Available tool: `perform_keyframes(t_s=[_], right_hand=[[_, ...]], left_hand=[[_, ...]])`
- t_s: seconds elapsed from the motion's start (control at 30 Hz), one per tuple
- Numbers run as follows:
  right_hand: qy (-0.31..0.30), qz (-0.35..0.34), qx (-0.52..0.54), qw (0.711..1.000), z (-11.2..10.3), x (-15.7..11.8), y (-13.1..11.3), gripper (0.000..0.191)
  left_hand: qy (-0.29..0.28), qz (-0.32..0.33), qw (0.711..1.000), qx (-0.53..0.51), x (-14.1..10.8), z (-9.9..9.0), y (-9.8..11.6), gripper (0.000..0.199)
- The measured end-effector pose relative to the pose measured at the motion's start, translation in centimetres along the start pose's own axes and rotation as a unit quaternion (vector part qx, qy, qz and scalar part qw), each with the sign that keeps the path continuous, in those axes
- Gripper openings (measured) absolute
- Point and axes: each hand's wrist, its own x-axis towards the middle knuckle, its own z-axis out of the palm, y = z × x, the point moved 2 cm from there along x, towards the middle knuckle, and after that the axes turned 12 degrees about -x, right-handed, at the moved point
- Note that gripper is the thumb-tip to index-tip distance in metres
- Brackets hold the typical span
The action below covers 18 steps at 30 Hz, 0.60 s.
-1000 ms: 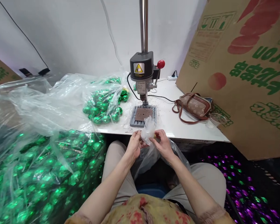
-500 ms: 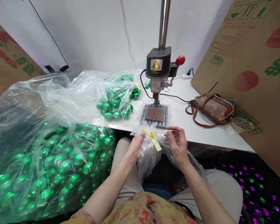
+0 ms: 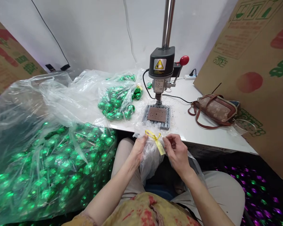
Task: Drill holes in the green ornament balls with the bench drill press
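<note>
A clear plastic bag hangs bunched between my knees at the table's front edge. Round its gathered neck runs a yellow ribbon tie with a loop and a loose tail. My left hand is closed on the bag's left side, thumb beside the ribbon loop. On the other side, my right hand has its fingers curled in and thumb and fingertips pinched at the bag's edge, just right of the knot. The ribbon tail hangs free between both hands.
A bench drill with a brown pad on its base stands just beyond the bag. Green shiny balls in plastic lie left of it; a big bag of green balls fills the left. A handbag and carton stand right.
My right hand has come in closer to the knot, and its fingers, spread before, are now curled and pinched. My left hand keeps its hold on the bag.
</note>
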Motion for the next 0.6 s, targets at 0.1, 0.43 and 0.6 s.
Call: perform_keyframes(t_s=[0.1,0.43,0.6], right_hand=[[-0.004,-0.075,-0.035,0.997,0.3,-0.5,-0.5,0.016],[0.023,-0.127,-0.074,0.989,0.6,-0.1,0.9,0.015],[0.062,-0.095,-0.025,0.993,-1.4,-0.2,-0.2,0.017]], left_hand=[[-0.008,0.023,1.000,0.007,-0.2,0.4,-0.3,0.058],[-0.016,0.036,0.998,0.057,-1.0,1.1,-1.0,0.055],[0.025,0.080,0.993,0.086,-0.1,0.9,-1.1,0.044]])
